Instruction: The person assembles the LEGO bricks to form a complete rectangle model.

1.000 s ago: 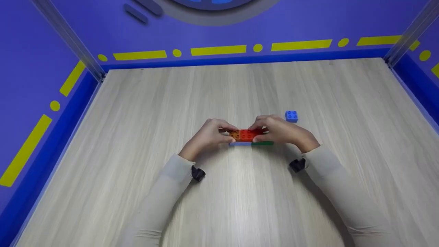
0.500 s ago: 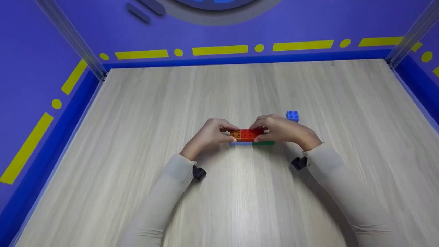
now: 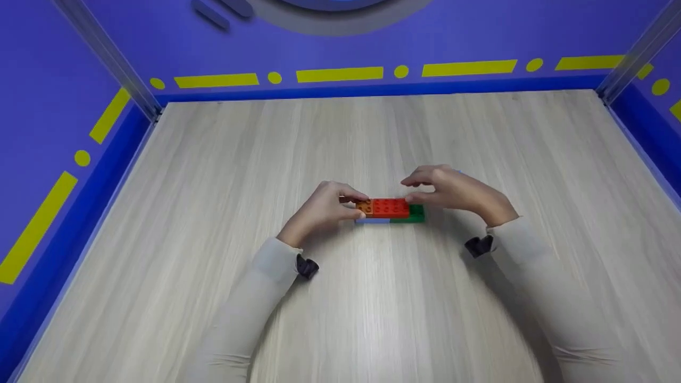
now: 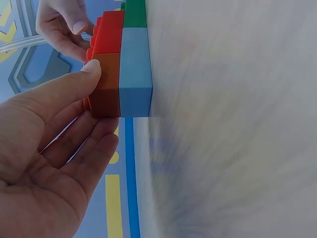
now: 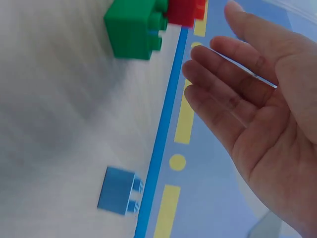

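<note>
My L hand (image 3: 328, 207) on, R hand (image 3: 449, 189) off; 5 bricks total.
L thumb & fingers pinch 1 orange brick (image 4: 106, 99), atop 1 lt-blue brick (image 4: 135, 72), approx. mid-table; 1 red brick (image 3: 391, 208) beside it bridges to 1 green brick (image 3: 417, 213). R fingers loose, gripping 0, nr red end. Farther back: 1 separate blue brick (image 5: 116, 191), then wall (image 3: 340, 53).

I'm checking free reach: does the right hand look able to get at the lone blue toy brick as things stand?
Probably yes: the right hand holds nothing, and its wrist view shows the lone blue toy brick standing apart from the green toy brick, with nothing visible in between.
</note>
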`<state>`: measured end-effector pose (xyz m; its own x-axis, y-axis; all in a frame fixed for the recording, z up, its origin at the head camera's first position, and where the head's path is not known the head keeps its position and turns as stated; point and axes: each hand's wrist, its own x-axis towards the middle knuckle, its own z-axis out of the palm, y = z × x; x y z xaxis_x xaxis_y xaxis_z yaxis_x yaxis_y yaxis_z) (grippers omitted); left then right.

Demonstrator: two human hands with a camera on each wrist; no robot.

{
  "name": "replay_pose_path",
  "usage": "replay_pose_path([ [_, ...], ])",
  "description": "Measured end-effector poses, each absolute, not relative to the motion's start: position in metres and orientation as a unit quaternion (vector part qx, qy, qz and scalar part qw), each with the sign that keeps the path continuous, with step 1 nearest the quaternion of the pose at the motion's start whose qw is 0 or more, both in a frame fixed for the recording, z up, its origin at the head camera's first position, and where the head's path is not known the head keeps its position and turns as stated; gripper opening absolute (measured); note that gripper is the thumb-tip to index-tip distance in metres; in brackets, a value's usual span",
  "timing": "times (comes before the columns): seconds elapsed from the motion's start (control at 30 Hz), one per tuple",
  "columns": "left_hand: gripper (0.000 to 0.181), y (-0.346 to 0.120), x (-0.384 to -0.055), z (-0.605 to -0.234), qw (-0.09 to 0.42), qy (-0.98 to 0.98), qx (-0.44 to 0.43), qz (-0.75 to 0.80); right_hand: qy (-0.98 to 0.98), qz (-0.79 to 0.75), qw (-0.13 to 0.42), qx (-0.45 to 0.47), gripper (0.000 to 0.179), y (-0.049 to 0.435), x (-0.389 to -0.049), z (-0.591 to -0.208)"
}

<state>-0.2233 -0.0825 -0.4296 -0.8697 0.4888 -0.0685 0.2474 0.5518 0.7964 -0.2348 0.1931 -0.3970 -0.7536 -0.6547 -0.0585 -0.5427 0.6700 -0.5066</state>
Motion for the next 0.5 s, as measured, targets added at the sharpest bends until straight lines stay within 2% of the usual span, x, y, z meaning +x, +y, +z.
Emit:
replay_pose_path([
  [0.33, 0.032, -0.082, -0.222, -0.430, 0.145, 0.873, 0.206, 0.418, 0.933, -0.225, 0.092, -0.266, 0.037, 0.225, -0.251, -0.400],
  [0.5, 0.032, -0.082, -0.222, -0.429, 0.145, 0.874, 0.213, 0.413, 0.932, -0.234, 0.088, -0.261, 0.041, 0.243, -0.258, -0.405],
])
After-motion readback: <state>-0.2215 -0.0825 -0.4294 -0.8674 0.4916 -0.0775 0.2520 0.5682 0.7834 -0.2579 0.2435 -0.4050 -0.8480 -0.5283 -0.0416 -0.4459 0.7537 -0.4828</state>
